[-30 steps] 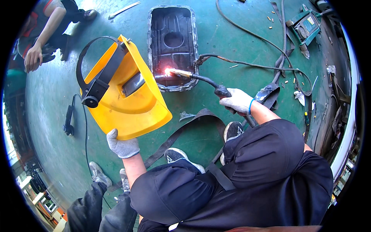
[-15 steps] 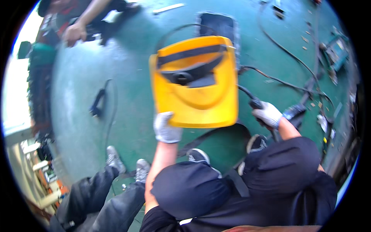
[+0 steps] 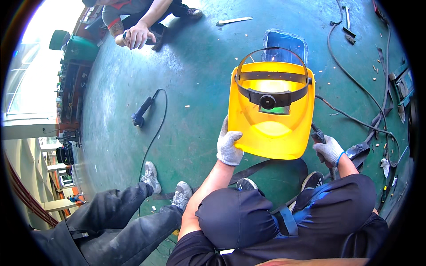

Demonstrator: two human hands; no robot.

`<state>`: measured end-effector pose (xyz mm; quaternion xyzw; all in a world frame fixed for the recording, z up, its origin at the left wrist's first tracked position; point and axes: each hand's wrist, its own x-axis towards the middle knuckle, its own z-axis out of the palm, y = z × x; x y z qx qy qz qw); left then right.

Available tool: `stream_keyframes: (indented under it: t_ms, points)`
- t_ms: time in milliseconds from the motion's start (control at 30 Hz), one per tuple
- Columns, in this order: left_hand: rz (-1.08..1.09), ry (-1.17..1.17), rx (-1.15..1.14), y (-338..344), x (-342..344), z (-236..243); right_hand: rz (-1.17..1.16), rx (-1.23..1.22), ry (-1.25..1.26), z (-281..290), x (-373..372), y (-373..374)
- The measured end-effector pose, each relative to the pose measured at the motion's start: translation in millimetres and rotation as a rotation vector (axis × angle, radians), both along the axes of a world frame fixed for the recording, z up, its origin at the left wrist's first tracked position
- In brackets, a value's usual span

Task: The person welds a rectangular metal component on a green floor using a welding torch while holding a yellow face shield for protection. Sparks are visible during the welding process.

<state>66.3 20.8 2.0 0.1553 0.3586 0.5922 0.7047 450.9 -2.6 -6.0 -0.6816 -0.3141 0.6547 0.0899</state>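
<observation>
Black angle grinder (image 3: 143, 113) with cable lying on green floor (image 3: 195, 75). Flat metal strip (image 3: 234, 20) near top. Grey-trousered legs, grey sneakers (image 3: 151, 176) lower left.

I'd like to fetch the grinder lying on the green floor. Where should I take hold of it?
Grip the angle grinder around its long dark body, coming from above. It lies flat; its head points lower left, and its cable trails from the upper-right end, so stay mid-body.
</observation>
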Motion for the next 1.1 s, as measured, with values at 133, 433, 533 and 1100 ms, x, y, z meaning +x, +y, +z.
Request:
stream_keyframes:
  t_ms: [133,433,533,1100]
  points:
    - [0.038,0.003,0.000,-1,-3,7,0.008,0.018,0.016,-3,0,-1]
    - [0.156,0.054,-0.055,-8,-39,6,0.105,0.068,-0.058,-9,8,2]
    - [0.227,0.048,-0.045,-15,-54,8,0.154,0.056,-0.037,-14,10,2]
    - [0.216,0.027,-0.051,-15,-65,-2,0.071,0.014,-0.012,-14,11,-1]
